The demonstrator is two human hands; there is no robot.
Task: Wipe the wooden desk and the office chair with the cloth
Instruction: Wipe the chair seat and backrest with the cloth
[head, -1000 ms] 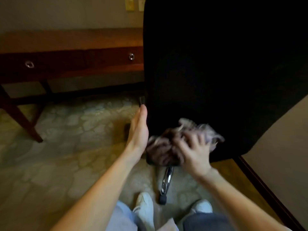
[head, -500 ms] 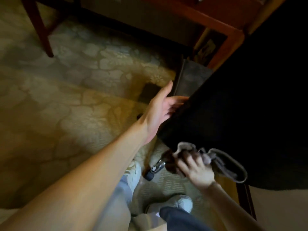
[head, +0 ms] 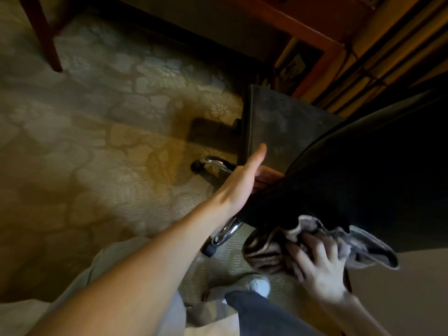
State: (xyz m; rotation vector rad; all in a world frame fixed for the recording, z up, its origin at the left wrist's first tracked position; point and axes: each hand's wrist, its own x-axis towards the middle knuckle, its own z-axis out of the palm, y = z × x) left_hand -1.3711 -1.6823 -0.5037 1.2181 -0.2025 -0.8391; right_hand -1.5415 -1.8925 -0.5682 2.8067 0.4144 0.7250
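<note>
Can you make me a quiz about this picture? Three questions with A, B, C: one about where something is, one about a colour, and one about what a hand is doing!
1. Where is the cloth?
A. in a bucket
B. at the bottom edge of the chair
C. on a shelf

2. What colour is the chair?
A. black
B. red
C. white

3. What is the right hand doing?
A. hanging empty
B. waving
C. gripping the cloth

Answers:
1 B, the cloth is bunched at the chair's lower rim.
2 A, its fabric looks black.
3 C, its fingers curl round the cloth.
</note>
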